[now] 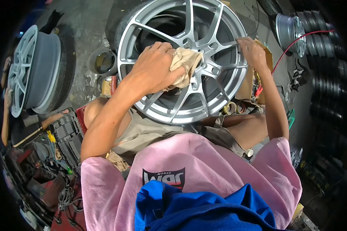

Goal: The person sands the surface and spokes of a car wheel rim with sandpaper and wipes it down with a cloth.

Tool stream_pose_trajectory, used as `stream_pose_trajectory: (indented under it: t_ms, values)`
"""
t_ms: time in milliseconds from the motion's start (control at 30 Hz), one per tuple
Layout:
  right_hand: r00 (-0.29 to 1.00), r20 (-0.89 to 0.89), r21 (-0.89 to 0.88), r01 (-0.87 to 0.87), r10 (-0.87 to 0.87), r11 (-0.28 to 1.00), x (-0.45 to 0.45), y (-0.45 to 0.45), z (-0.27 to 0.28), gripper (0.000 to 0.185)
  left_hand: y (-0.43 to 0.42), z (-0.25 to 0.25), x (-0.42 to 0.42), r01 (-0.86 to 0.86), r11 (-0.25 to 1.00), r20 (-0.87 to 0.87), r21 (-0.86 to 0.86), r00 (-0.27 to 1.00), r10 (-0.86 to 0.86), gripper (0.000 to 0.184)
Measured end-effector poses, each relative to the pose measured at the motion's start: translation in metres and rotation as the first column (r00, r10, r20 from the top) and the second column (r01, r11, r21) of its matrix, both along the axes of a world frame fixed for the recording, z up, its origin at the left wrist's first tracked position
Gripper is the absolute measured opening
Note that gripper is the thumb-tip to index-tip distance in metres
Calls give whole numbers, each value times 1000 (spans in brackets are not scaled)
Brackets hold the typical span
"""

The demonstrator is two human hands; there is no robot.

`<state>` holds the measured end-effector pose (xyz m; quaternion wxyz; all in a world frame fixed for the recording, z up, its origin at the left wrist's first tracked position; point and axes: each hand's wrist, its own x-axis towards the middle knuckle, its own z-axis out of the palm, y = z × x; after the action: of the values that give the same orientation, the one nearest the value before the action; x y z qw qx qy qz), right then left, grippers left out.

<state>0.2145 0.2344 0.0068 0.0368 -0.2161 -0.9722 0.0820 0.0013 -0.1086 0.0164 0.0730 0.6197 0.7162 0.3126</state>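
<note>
A silver multi-spoke alloy wheel rim lies face up before my crossed legs, above a dark tyre. My left hand is closed around a bunched beige rag and presses it on the spokes beside the hub. Part of the hub's left side is covered by the cloth. On the far right, my right hand grips the outer edge of the rim with bent fingers; its thumb cannot be made out.
Another silver rim stands upright at left, with a person's hand beside it. A container of dark liquid, tape rolls and a cardboard box surround me. A red hose, stacked rims and a cat are at right.
</note>
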Motion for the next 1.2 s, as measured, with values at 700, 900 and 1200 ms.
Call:
stream_pose_trajectory:
  t_ms: [700,900,1200]
  values:
    - [991,-122,67,56,-47,996,20,-1,-12,31,15,3,29,87,975,132,-206,989,-60,63]
    - [997,-72,36,-24,26,999,4,-10,-3,33,40,12,-8,-37,995,-163,-94,986,22,60]
    - [936,-50,-520,273,-347,810,-45,-62,-19,46,61,-6,-25,-15,964,-278,-267,959,-62,54]
